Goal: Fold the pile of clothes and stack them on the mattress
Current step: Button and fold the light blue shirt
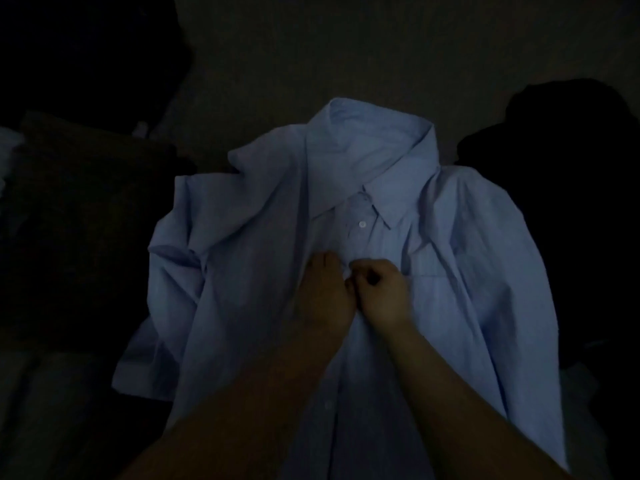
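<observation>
Both bare forearms reach in from the near edge and meet over the middle of a light blue button-up shirt (pixel 450 271) that lies face up, spread across the mattress (pixel 277 64). The room is very dim, so little beyond the shirt can be made out.

The left hand (pixel 323 292) rests on the shirt front just left of the button placket, back of the hand up. Its fingertips seem tucked down at the placket edge, but in this light I cannot tell whether they are pinching the cloth or only pressing on it. The right hand (pixel 379 289) sits just beside it, touching it at the knuckles, with its fingers curled in and pinched together on a small bit of the placket at chest height.

Just beyond the hands a white button (pixel 362 224) shows on the placket below the collar (pixel 381 168), which stands up and is folded open toward the far side. A chest pocket lies to the right of the right hand. The shirt's left side is bunched in loose folds, its short sleeve hanging toward the near left; the right side lies smoother.

Farther off, a dark heap of cloth (pixel 571 140) sits at the far right, touching the shirt's shoulder, and another dark mass (pixel 86 220) lies at the left.
</observation>
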A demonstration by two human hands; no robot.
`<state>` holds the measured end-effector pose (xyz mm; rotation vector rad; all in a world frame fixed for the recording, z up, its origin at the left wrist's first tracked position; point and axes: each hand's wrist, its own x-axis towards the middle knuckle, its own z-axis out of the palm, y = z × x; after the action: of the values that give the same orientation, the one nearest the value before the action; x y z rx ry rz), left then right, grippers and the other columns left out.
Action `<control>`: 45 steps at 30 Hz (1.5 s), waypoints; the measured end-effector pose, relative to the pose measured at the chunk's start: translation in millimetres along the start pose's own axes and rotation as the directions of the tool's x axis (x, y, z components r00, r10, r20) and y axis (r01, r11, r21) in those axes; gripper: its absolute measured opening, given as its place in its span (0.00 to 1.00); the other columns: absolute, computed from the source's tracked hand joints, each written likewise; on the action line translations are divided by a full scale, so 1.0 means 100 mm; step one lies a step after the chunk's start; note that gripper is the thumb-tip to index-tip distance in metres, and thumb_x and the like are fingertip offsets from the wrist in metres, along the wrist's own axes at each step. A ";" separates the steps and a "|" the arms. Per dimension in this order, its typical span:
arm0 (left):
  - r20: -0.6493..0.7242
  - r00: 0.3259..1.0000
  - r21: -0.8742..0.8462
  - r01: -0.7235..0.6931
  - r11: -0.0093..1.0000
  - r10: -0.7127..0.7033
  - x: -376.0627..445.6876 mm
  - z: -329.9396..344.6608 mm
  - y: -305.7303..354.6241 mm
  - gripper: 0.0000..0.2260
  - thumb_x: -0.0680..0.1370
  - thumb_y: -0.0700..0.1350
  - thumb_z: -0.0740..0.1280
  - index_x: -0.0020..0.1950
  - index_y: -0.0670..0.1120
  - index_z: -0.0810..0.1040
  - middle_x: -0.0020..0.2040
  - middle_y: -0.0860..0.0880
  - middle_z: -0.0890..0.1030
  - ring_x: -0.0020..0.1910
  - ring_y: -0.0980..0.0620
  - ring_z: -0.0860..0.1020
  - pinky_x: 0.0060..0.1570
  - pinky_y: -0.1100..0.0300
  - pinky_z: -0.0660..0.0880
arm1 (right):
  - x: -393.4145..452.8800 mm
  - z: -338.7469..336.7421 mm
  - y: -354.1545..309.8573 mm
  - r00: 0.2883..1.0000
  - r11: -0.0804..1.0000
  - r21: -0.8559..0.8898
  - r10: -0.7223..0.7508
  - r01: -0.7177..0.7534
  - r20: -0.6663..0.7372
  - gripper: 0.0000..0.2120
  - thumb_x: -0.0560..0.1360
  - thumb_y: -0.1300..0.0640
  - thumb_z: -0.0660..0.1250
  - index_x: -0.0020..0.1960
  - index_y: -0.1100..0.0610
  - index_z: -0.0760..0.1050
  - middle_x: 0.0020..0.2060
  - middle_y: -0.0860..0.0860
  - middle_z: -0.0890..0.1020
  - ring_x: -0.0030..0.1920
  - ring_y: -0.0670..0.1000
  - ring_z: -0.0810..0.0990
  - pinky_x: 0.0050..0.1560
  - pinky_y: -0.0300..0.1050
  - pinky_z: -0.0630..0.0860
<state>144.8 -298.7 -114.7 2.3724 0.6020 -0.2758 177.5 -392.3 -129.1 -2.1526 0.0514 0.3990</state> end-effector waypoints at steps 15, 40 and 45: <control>0.119 0.991 -0.121 0.076 0.990 -0.062 0.04 -0.19 0.02 0.11 0.80 0.46 0.60 0.52 0.43 0.80 0.52 0.45 0.80 0.50 0.49 0.77 0.48 0.64 0.67 | 0.06 -0.13 -0.21 0.974 0.993 -0.028 0.115 -0.112 0.198 0.14 0.72 0.73 0.63 0.31 0.59 0.75 0.29 0.48 0.75 0.28 0.35 0.74 0.30 0.25 0.68; 0.299 0.947 -0.279 0.202 0.939 -0.115 0.22 -0.38 -0.02 0.19 0.74 0.44 0.70 0.30 0.67 0.75 0.37 0.67 0.77 0.47 0.67 0.76 0.57 0.72 0.68 | 0.13 -0.06 -0.12 0.943 0.938 0.163 0.274 -0.305 0.188 0.36 0.67 0.71 0.74 0.21 0.29 0.73 0.27 0.25 0.75 0.35 0.26 0.76 0.44 0.24 0.71; 0.150 0.986 -0.254 0.110 0.961 -0.073 0.20 -0.33 -0.01 0.13 0.74 0.49 0.64 0.31 0.58 0.81 0.33 0.62 0.79 0.34 0.73 0.74 0.41 0.78 0.69 | 0.06 -0.01 -0.18 0.956 0.935 0.201 0.275 -0.291 0.102 0.36 0.68 0.68 0.73 0.24 0.27 0.72 0.28 0.27 0.77 0.35 0.29 0.77 0.44 0.26 0.72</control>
<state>163.1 -269.0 -97.3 2.0560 0.6415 -0.3762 186.8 -381.7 -116.4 -1.9185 0.3523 0.6101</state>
